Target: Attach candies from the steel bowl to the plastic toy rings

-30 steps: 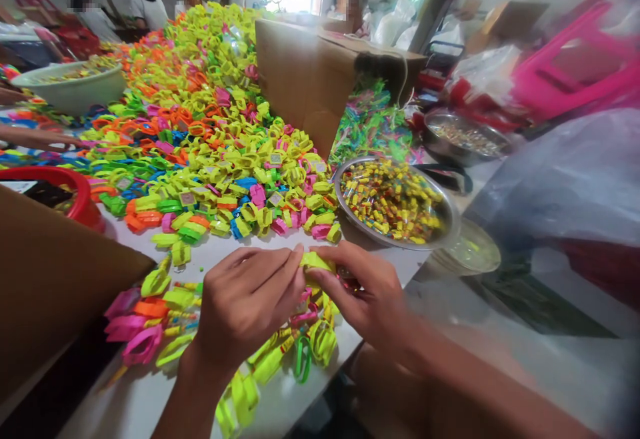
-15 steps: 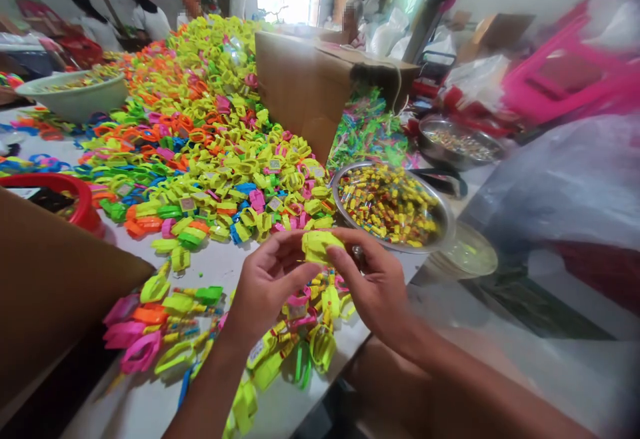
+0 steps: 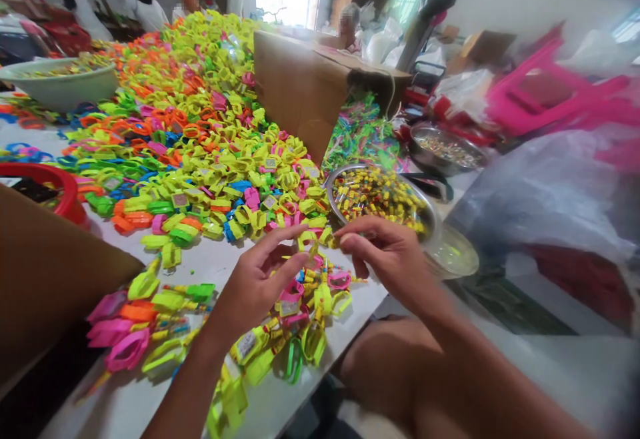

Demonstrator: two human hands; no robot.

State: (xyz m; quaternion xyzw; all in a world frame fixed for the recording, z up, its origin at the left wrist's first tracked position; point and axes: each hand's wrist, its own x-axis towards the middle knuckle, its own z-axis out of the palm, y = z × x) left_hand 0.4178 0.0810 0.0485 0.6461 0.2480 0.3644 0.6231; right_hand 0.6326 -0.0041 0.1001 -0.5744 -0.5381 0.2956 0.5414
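Note:
Between the thumb and index finger of my left hand (image 3: 260, 279) is a small yellow plastic loop-shaped toy piece (image 3: 309, 241), held over the table's front part. To its right, my right hand (image 3: 383, 245) has thumb and index tips pressed together, apart from that piece. Whatever those tips may hold is too small to make out. Under and around both hands lie yellow, pink and green loop-shaped pieces (image 3: 314, 342), several joined to thin yellow-and-red tubes. A metal bowl (image 3: 333, 202) full of small yellow-and-red capsule-like pieces stands just beyond my right hand.
A tall heap of coloured plastic pieces (image 3: 200, 125) covers the table's far side beside a cardboard box (image 3: 295, 85). Left are a red tub (image 3: 70, 192), a pale basin (image 3: 65, 92) and a brown carton (image 3: 50, 272). Pink stools (image 3: 540, 92) stand right. Several people sit behind.
My hands have drawn apart; the right one has let go of the yellow piece and shifted right. The piece stays with my left hand. The whole view has moved slightly.

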